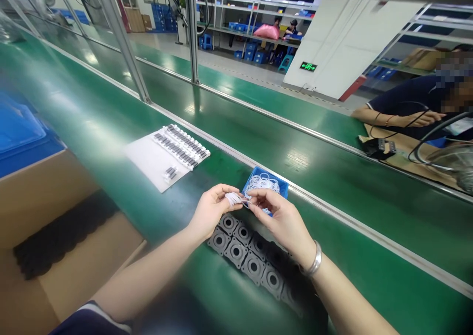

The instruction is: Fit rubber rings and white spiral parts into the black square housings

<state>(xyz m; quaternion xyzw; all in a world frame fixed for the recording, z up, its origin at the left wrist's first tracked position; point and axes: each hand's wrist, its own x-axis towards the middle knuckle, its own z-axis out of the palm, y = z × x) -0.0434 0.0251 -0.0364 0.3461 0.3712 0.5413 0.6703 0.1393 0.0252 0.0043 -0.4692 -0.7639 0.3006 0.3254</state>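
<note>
My left hand (211,210) is closed on a bunch of thin white rings (233,198), which fan out between thumb and fingers. Close beside it, the thumb and fingers of my right hand (283,219) pinch a white ring at the edge of that bunch. Behind my hands stands a small blue bin (284,188) with many loose white rings (263,181) in it. Below the hands, dark grey square parts with round center holes (236,251) lie in two rows on the green surface. My right forearm covers some of them.
A white board (146,160) with rows of small black-and-white parts (177,148) lies left of the bin. At lower left is a cardboard box (92,261) near a blue crate (22,133). Metal posts rise from the bench. Across it, a person's hand (424,119) holds a black cable.
</note>
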